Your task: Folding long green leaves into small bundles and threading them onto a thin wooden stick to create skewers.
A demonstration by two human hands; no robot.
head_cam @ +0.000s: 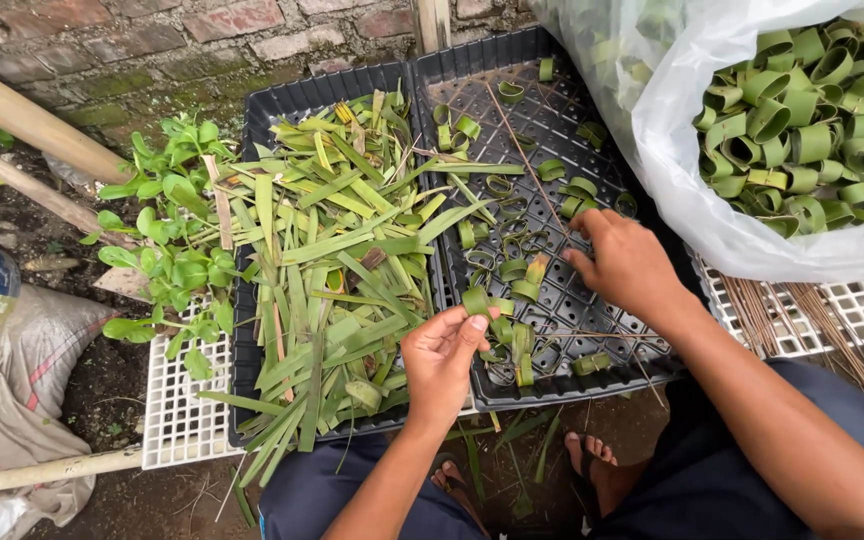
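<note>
A small green rolled leaf ring [476,299] is being pinched by the left hand [439,362] at the black perforated plastic tray's [552,120] near-left corner, while loose rings just beyond are being fingered by the half-curled right hand [625,262].

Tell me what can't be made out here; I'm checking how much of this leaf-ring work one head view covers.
- Left hand: its curled fingers hide how it grips the leaf ring.
- Right hand: its own back hides the fingertips, so a hold is unclear.
- Plastic bag: cut off by the top and right edges.
- Left black tray: floor buried under leaf strips.
</note>
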